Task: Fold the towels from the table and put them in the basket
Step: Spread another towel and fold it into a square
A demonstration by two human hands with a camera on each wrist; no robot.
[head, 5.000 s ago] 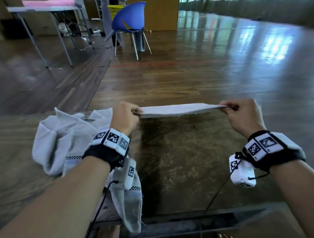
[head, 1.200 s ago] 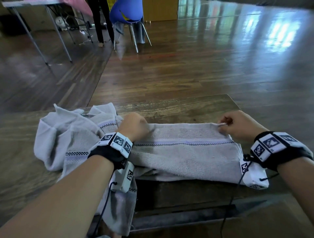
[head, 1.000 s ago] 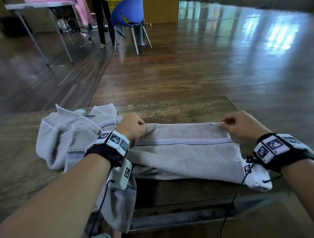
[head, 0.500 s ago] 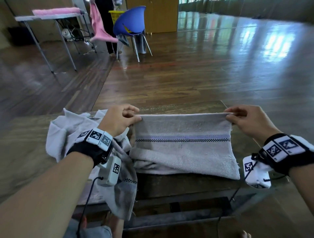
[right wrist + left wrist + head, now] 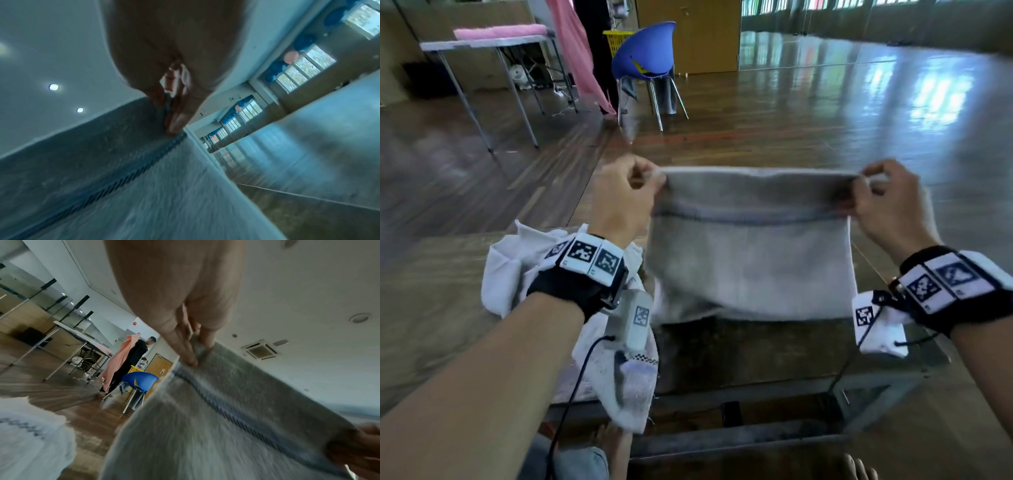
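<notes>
A grey towel (image 5: 750, 250) with a dark checked stripe hangs in the air above the wooden table (image 5: 431, 308), folded double. My left hand (image 5: 650, 178) pinches its top left corner and my right hand (image 5: 863, 185) pinches its top right corner. The left wrist view shows the towel (image 5: 216, 426) under my left hand (image 5: 193, 353), and the right wrist view shows the towel (image 5: 123, 178) under my right hand (image 5: 172, 116). A crumpled pile of pale towels (image 5: 517, 274) lies on the table beneath my left wrist, one end draping over the near edge. No basket near me is in view.
The table's right edge (image 5: 866, 253) runs close to my right wrist. Beyond lie a wooden floor, a blue chair (image 5: 650, 65), a yellow basket (image 5: 616, 41) behind it, a folding table (image 5: 493, 44) with pink cloth, and a person holding pink fabric (image 5: 121, 363).
Both hands have lifted the folded towel off the table by its top corners, from lying flat to hanging upright. The camera view has tilted up.
</notes>
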